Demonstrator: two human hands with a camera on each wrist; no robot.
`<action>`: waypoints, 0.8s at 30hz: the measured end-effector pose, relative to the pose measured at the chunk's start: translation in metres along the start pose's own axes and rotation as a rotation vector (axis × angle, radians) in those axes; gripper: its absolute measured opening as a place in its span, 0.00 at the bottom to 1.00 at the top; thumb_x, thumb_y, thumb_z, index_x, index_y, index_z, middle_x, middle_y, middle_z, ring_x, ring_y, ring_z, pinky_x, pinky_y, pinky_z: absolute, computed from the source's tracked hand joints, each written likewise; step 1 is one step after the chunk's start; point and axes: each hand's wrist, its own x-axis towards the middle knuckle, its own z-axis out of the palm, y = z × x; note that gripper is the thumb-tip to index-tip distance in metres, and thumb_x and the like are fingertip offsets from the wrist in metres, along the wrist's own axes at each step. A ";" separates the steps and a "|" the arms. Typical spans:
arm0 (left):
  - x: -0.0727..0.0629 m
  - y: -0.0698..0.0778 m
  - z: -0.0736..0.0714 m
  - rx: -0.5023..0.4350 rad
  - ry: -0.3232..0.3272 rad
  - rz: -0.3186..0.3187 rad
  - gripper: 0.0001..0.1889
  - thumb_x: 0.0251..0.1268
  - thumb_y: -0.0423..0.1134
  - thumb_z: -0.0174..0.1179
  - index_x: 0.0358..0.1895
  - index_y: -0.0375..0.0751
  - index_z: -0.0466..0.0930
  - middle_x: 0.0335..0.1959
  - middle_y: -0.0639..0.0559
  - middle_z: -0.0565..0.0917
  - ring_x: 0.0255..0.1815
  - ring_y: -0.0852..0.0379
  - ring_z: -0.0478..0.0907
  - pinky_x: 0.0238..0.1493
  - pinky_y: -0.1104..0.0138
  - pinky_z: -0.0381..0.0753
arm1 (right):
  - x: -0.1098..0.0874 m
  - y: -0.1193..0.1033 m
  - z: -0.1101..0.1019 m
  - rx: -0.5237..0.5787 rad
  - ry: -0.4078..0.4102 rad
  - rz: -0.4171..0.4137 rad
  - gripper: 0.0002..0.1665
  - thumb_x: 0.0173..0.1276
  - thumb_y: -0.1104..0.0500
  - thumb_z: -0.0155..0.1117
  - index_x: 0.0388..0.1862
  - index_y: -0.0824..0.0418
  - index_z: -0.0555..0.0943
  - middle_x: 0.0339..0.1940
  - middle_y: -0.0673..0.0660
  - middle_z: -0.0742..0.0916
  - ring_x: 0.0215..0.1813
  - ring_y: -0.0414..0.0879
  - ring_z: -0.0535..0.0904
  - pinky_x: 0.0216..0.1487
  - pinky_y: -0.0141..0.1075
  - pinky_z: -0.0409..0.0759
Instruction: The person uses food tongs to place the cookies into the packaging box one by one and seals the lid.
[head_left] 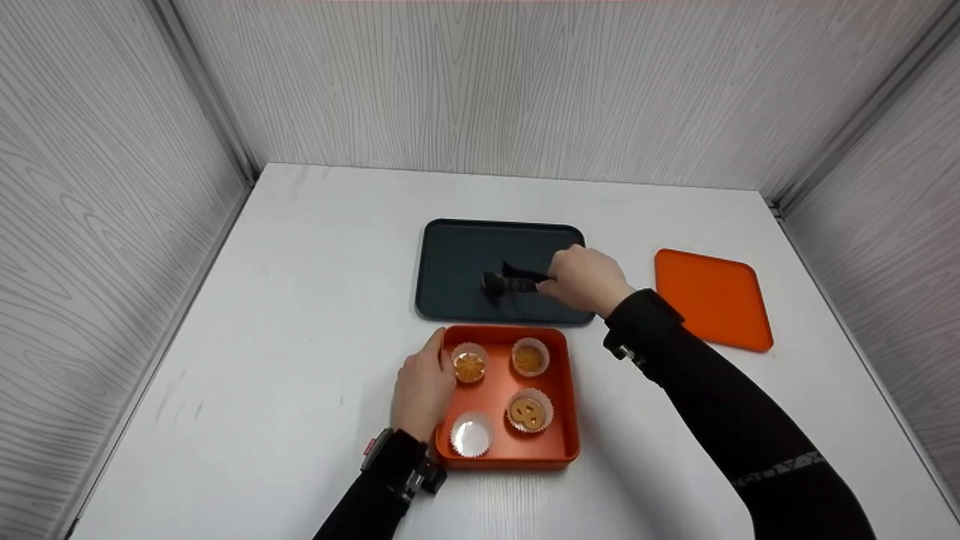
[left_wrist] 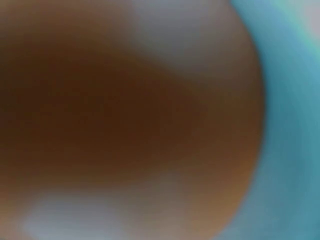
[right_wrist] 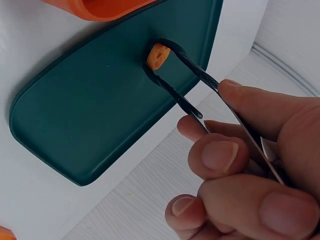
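Note:
My right hand [head_left: 585, 279] holds black-tipped tongs [right_wrist: 194, 66] above the dark green tray [head_left: 459, 259]. Between the tong tips is a small golden cookie [right_wrist: 158, 56], seen in the right wrist view. My left hand [head_left: 422, 390] grips the left wall of an orange box [head_left: 496, 409] in front of the tray. Inside the box stand several white paper cups. A pretzel-shaped cookie [head_left: 526, 413] sits in the front right cup; the two back cups also hold cookies [head_left: 469, 367]. Only the white bottom shows in the front left cup [head_left: 471, 435]. Blur hides all detail in the left wrist view.
A flat orange lid or tray [head_left: 712, 300] lies on the white table [head_left: 300, 300] to the right of the green tray. Pale wood-grain panels [head_left: 480, 90] enclose the table at the back and on both sides.

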 end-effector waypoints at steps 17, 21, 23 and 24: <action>0.000 0.002 0.000 -0.009 -0.013 -0.019 0.24 0.80 0.40 0.51 0.75 0.42 0.70 0.67 0.43 0.80 0.64 0.47 0.80 0.66 0.51 0.77 | -0.017 0.009 -0.002 0.049 0.004 -0.041 0.34 0.73 0.56 0.67 0.09 0.52 0.60 0.12 0.47 0.58 0.15 0.41 0.55 0.22 0.35 0.52; 0.000 0.001 0.000 -0.005 -0.010 -0.005 0.24 0.80 0.40 0.51 0.75 0.41 0.70 0.66 0.43 0.80 0.63 0.46 0.81 0.65 0.50 0.78 | -0.021 0.012 -0.002 0.068 0.015 -0.056 0.34 0.73 0.56 0.67 0.09 0.51 0.60 0.12 0.47 0.58 0.16 0.42 0.55 0.23 0.36 0.51; 0.000 0.001 0.000 -0.008 -0.013 -0.008 0.24 0.80 0.40 0.51 0.75 0.41 0.70 0.66 0.43 0.80 0.63 0.46 0.80 0.65 0.50 0.78 | -0.023 0.013 -0.002 0.068 0.018 -0.057 0.34 0.73 0.56 0.67 0.09 0.51 0.61 0.12 0.47 0.59 0.15 0.42 0.56 0.23 0.36 0.52; 0.000 0.001 0.000 -0.011 -0.014 -0.009 0.24 0.80 0.40 0.51 0.75 0.41 0.70 0.66 0.43 0.80 0.64 0.46 0.80 0.66 0.50 0.78 | -0.024 0.014 -0.002 0.069 0.018 -0.057 0.33 0.73 0.56 0.66 0.10 0.52 0.62 0.12 0.47 0.59 0.15 0.42 0.57 0.23 0.36 0.53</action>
